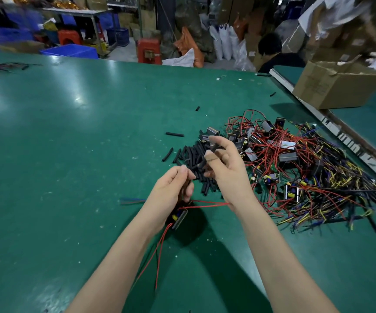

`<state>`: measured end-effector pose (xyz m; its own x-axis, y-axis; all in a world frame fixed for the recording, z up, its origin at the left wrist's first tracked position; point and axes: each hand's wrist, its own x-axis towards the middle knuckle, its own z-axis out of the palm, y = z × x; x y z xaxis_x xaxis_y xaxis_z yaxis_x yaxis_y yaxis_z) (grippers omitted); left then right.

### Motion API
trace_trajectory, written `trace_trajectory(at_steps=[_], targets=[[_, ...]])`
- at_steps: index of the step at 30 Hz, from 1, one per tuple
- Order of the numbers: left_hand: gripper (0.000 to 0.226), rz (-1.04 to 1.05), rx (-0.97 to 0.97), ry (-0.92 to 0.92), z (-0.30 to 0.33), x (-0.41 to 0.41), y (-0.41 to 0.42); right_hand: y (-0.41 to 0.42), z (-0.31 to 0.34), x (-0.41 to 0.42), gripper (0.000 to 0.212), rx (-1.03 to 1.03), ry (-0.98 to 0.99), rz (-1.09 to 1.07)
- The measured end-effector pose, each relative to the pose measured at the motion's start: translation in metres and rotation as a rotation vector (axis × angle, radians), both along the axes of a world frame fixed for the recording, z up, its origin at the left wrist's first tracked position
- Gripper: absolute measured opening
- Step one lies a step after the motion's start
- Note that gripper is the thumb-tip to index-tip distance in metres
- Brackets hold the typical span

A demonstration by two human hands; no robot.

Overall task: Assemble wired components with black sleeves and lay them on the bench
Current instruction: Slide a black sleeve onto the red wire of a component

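- Starting at the left, the glossy green table [69,123] has bare room in front of the person, a fair place, in my judgement, to lay each finished piece well apart from the stock.
- The left hand [171,190] is curled round a small black wired component with a yellow part and thin red leads [179,219]; its thumb and fingertips pinch together near the top, on what looks like wire ends, though I cannot tell for sure. The red leads hang down toward the person and one runs right under the other wrist.
- Keeping those pinched ends together and straight would probably help the sleeve slide on without snagging.
- The right hand [225,168] pinches a short black tube sleeve [201,164] between thumb and fingers, its lower end pointing at the left fingertips, near but seemingly not yet on the wire.
- Behind the hands lies a heap of loose black sleeves [191,154], and just right of it a tangled pile of unsleeved components with red, yellow and blue wires [300,159].
- A brown cardboard box [336,84] stands at the far right.
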<state>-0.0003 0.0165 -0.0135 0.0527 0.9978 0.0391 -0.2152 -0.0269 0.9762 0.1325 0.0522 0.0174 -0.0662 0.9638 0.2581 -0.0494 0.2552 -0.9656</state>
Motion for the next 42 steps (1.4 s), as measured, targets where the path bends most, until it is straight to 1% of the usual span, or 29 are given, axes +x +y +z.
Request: trace_trajectory(at_steps=[4,6,8,11,13,15,17,19,21,22,23,24,25,27,29,32,33,36,40,42], targets=[[0.028,0.001,0.011,0.057,0.012,0.002,0.001,-0.002,-0.001,0.006,0.029,0.048,-0.209,0.168],[0.024,-0.017,0.027,0.106,0.016,0.004,0.000,-0.004,0.000,0.007,0.027,0.043,-0.253,0.218],[0.021,-0.024,0.039,0.141,0.020,0.006,-0.001,-0.004,0.000,0.008,0.025,0.048,-0.269,0.224],[0.020,-0.004,0.035,0.136,0.022,0.007,-0.001,-0.005,-0.001,0.010,0.018,0.039,-0.247,0.239],[0.019,-0.006,0.042,0.156,0.021,0.007,0.000,-0.006,-0.002,0.009,0.012,0.035,-0.234,0.209],[0.017,-0.012,0.078,0.224,0.019,0.007,0.001,-0.006,-0.002,0.009,0.008,0.001,-0.192,0.152],[0.015,0.023,0.153,0.364,0.017,0.005,0.001,-0.006,-0.001,0.009,0.008,-0.128,-0.083,0.149],[0.012,0.103,0.289,0.659,0.013,0.001,0.000,-0.006,0.000,0.011,0.010,-0.336,0.024,0.175],[0.012,0.171,0.442,0.980,0.011,-0.003,-0.002,-0.006,0.001,0.013,0.013,-0.520,0.057,0.173],[0.013,0.188,0.498,1.092,0.011,-0.003,-0.003,-0.007,0.000,0.013,0.014,-0.586,0.069,0.167],[0.014,0.198,0.529,1.152,0.010,-0.003,-0.004,-0.007,-0.002,0.013,0.015,-0.627,0.088,0.158],[0.015,0.204,0.527,1.156,0.010,-0.002,-0.004,-0.008,-0.003,0.012,0.013,-0.633,0.110,0.153],[0.015,0.203,0.494,1.097,0.010,-0.001,-0.005,-0.009,-0.005,0.011,0.010,-0.603,0.126,0.153],[0.014,0.204,0.386,0.874,0.011,-0.001,-0.004,-0.010,-0.006,0.011,0.007,-0.486,0.158,0.173],[0.016,0.182,0.269,0.672,0.015,-0.003,-0.002,-0.010,-0.005,0.015,0.016,-0.364,0.153,0.187],[0.019,0.089,0.140,0.385,0.022,-0.005,-0.001,-0.009,-0.001,0.024,0.016,-0.158,-0.019,0.139],[0.019,0.062,0.110,0.325,0.024,-0.004,-0.002,-0.008,0.000,0.026,0.015,-0.113,-0.061,0.128],[0.021,-0.045,0.023,0.193,0.030,-0.003,-0.004,-0.009,0.005,0.026,0.015,-0.057,-0.079,0.173],[0.025,-0.210,-0.087,0.070,0.035,-0.004,-0.004,-0.012,0.010,0.028,0.012,0.050,-0.146,0.198],[0.027,-0.282,-0.153,-0.025,0.036,-0.007,-0.004,-0.014,0.013,0.030,0.010,0.096,-0.181,0.186]])
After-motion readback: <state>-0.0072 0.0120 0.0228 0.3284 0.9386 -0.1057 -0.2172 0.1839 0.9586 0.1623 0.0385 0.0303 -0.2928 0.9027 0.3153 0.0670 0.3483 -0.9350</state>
